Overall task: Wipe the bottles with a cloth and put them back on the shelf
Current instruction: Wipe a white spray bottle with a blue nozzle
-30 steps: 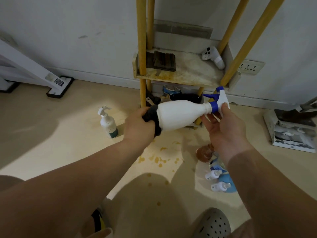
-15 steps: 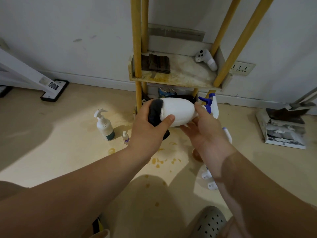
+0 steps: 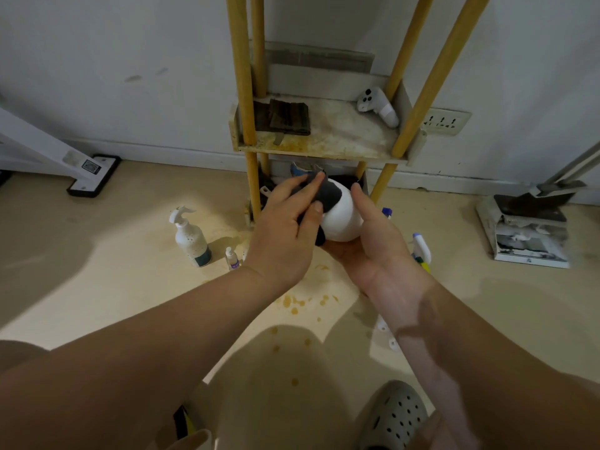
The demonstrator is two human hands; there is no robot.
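Note:
My right hand point(image 3: 370, 251) cradles a white spray bottle point(image 3: 342, 219) from below, its base turned toward me and its nozzle hidden. My left hand point(image 3: 285, 228) presses a dark cloth point(image 3: 328, 194) onto the top and left side of the bottle. The wooden shelf point(image 3: 324, 144) with yellow posts stands right behind, against the wall. On the floor to the left stand a white pump bottle point(image 3: 190, 237) and a tiny dropper bottle point(image 3: 232, 258). Another spray bottle point(image 3: 421, 248) lies on the floor to the right, partly hidden by my right hand.
A white controller point(image 3: 378, 107) and a dark folded cloth point(image 3: 285, 117) lie on the shelf. Yellow stains point(image 3: 302, 302) mark the floor. A wall socket point(image 3: 444, 121) sits right of the shelf, a dustpan on papers point(image 3: 527, 230) far right, a white stand foot point(image 3: 92, 173) left. My grey shoe point(image 3: 394, 417) is below.
The bottle has been turned from lying sideways to base-toward-me, hiding its blue nozzle. My left hand has slid the cloth from the base up over the bottle's top.

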